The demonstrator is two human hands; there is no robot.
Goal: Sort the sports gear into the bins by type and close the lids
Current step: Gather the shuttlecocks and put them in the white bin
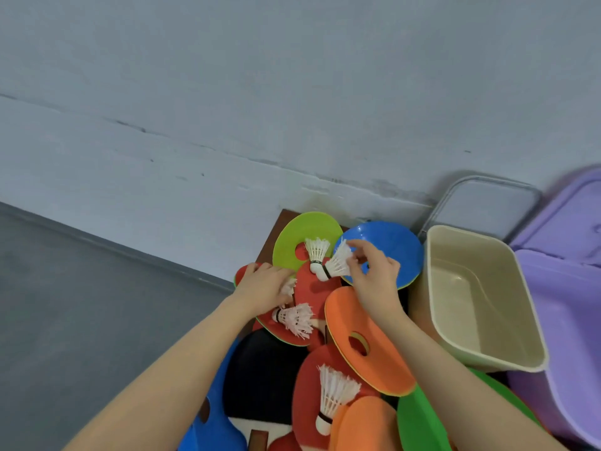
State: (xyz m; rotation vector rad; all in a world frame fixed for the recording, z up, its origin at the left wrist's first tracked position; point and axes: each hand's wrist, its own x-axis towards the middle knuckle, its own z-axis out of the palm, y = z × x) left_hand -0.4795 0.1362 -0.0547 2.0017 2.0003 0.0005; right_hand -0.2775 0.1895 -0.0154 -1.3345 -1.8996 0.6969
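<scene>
A heap of sports gear lies before me: flat cones in lime [299, 232], blue [390, 242] and orange [364, 320], red paddles [312, 284] and a black paddle [263, 372]. My right hand [374, 275] pinches the feathers of a white shuttlecock [338, 265] above the blue cone. My left hand [263, 288] closes on another shuttlecock [288, 286], mostly hidden under its fingers. More shuttlecocks lie loose: one on the lime cone [317, 255], one by my left wrist [294, 317], one low on a red paddle [331, 395].
An open beige bin [533, 323] stands empty to the right of the heap. A purple bin [566, 320] with its lid raised sits beyond it. A grey lid [481, 203] leans on the wall. Grey floor lies to the left.
</scene>
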